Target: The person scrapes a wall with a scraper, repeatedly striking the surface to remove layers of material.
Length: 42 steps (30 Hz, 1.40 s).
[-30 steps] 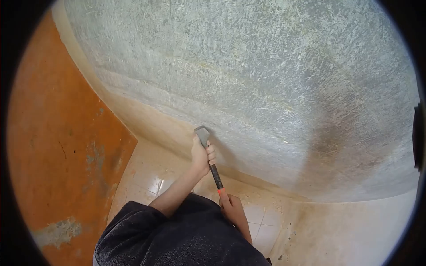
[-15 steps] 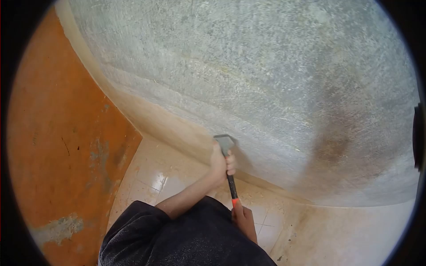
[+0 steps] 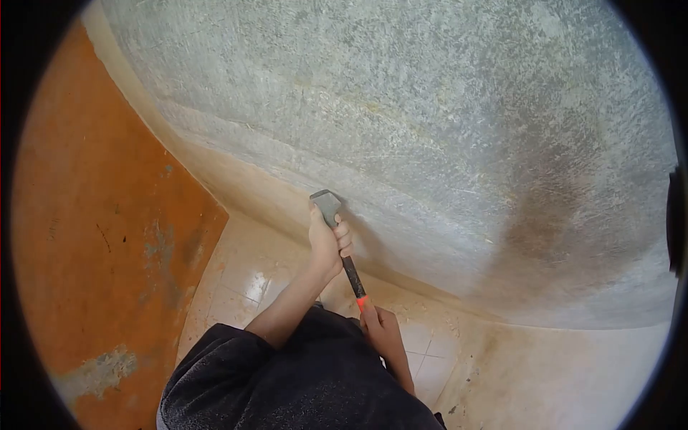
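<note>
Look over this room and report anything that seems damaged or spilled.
The orange surface has a ragged grey patch at lower left, as if paint had flaked off. The grey wall looks scratched and mottled, its colour uneven.

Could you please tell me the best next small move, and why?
Probably a short push of the scraper up into the grey coating: its blade appears to sit where that meets the beige strip, with left hand and right hand gripping the tool.

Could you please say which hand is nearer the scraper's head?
The left hand, gripping just below the flat head; the right hand holds the scraper lower, by its orange-red band.
</note>
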Each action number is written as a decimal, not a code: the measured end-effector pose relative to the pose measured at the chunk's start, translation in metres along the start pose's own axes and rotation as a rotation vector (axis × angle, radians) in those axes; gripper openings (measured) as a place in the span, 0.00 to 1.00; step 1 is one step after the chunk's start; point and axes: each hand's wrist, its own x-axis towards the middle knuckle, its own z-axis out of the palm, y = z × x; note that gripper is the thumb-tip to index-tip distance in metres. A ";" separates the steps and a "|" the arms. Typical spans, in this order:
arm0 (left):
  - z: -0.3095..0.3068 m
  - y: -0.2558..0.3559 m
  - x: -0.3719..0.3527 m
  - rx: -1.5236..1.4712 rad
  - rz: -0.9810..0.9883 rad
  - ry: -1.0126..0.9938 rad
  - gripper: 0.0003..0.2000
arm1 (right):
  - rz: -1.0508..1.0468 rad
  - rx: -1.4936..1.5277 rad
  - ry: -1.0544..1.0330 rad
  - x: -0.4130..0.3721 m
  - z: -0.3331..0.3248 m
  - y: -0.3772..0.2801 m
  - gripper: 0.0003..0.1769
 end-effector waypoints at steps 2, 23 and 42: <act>0.012 -0.012 -0.008 0.022 0.013 0.060 0.28 | -0.027 -0.057 0.060 -0.008 -0.008 0.003 0.30; 0.019 -0.036 -0.019 -0.038 -0.142 -0.109 0.27 | 0.160 0.083 0.025 -0.041 -0.026 -0.012 0.27; 0.023 -0.034 -0.017 -0.091 -0.077 -0.116 0.26 | 0.065 0.102 -0.103 -0.033 -0.057 -0.010 0.24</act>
